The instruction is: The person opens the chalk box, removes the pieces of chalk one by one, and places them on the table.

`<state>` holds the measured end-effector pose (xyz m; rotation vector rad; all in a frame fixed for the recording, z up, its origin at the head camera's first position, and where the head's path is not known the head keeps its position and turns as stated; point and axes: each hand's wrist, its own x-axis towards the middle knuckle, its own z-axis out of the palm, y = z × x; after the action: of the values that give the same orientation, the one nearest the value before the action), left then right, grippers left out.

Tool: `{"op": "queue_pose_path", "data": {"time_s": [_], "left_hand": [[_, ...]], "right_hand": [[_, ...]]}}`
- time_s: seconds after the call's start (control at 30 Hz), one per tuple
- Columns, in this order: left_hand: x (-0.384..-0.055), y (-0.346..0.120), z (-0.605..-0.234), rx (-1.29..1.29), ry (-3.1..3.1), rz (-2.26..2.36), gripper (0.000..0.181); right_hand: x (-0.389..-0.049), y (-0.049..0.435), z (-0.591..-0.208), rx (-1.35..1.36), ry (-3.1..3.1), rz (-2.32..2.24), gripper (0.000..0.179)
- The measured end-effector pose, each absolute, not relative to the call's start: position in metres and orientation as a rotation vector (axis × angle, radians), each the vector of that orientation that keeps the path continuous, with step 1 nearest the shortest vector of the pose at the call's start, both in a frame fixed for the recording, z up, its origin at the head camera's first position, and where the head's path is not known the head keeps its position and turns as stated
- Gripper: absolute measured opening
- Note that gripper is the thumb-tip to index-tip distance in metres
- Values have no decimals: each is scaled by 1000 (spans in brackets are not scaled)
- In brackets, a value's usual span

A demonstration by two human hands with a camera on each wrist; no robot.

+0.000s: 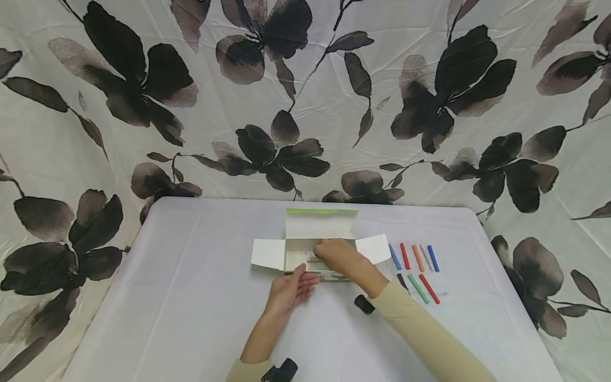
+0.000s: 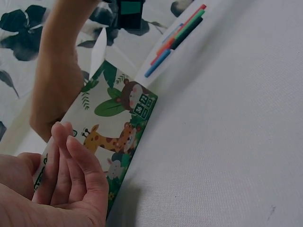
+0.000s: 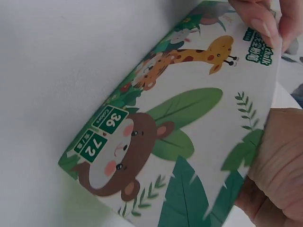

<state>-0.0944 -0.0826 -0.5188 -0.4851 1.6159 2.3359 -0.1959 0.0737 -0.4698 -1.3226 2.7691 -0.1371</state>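
Note:
An open white carton (image 1: 296, 259) stands on the table with its flaps folded out. Its front is printed with a giraffe, a bear and leaves, as the printed carton (image 2: 113, 104) shows in the left wrist view. My right hand (image 1: 336, 254) reaches down into the carton, its fingertips hidden inside; whether they pinch anything cannot be seen. At the carton's front, my left hand (image 1: 288, 291) rests with fairly straight fingers (image 2: 71, 175) against the printed face and thumb near the rim. "36" and "72" stand on the printed front (image 3: 203, 113).
Right of the carton lie several coloured sticks in two rows, among them a red stick (image 1: 429, 289), a green stick (image 1: 418, 289) and an orange stick (image 1: 418, 258). A white cloth (image 1: 191, 297) covers the table. Behind hangs a flowered curtain (image 1: 343, 132).

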Motion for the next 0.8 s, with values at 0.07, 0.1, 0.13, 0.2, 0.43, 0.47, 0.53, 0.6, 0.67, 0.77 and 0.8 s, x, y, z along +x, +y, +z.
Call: {"op": "queue_pose_path", "data": {"time_s": [0.07,0.1,0.13,0.2,0.43,0.47,0.53,0.6,0.67,0.77,0.8], "left_hand": [[-95,-83,-520,-490,1619,2333,50],[-95,-83,-520,-493,1621,2331,50],[-95,-83,-520,-493,1625,2328,50],[-95,-83,-521,-497,1628,2324,49],[-94,-83,-520,-485,1638,2321,51],[-94,-83,-519,-485,1647,2313,51],[-94,-83,-519,-483,1662,2301,51],[-93,-83,-519,-475,1674,2290,51],[-94,-83,-519,-476,1673,2291,51],[-94,-83,-519,-478,1668,2293,50],[-94,-83,-519,-484,1666,2291,49]], "right_hand": [[-196,76,-467,-1278,2737,-178,12],[-197,78,-465,-1253,2717,-205,11],[-197,80,-464,-1232,2696,-241,10],[-198,85,-461,-1199,2667,-316,10],[-198,107,-454,-1244,2600,-619,17],[-198,110,-453,-1245,2592,-658,19],[-199,116,-451,-1236,2581,-712,20],[-200,121,-449,-1204,2576,-756,22],[-201,127,-448,-1168,2569,-805,22],[-203,135,-446,-1118,2551,-891,23],[-204,137,-446,-1106,2545,-921,23]]}}
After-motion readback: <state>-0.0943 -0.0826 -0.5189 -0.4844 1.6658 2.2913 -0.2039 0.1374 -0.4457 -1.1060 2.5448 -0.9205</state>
